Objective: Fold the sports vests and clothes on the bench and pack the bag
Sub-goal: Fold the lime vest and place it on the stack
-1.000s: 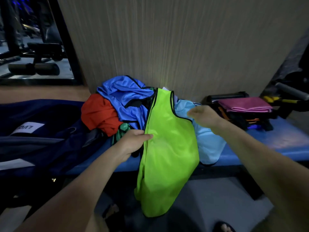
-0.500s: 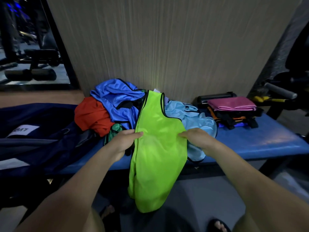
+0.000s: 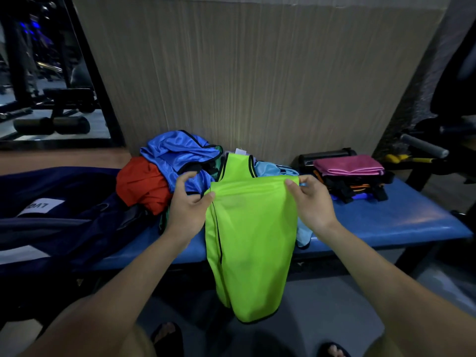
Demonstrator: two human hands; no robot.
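Over one bench (image 3: 386, 222), two hands pinch one green vest (image 3: 252, 240).

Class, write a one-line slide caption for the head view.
Both hands, left and right, pinch a green vest hanging over the bench edge.

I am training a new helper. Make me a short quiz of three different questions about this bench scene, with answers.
1. True or false: both hands pinch the lime green vest.
2. Which garment lies nearest the navy bag? A) pink cloth B) red garment C) light blue vest
3. Fill in: the vest's lower part hangs over the front edge of the blue ____.

Key
1. True: the left hand pinches its left edge, the right hand its right edge.
2. B: the red garment touches the bag; the pink cloth lies far right.
3. bench.
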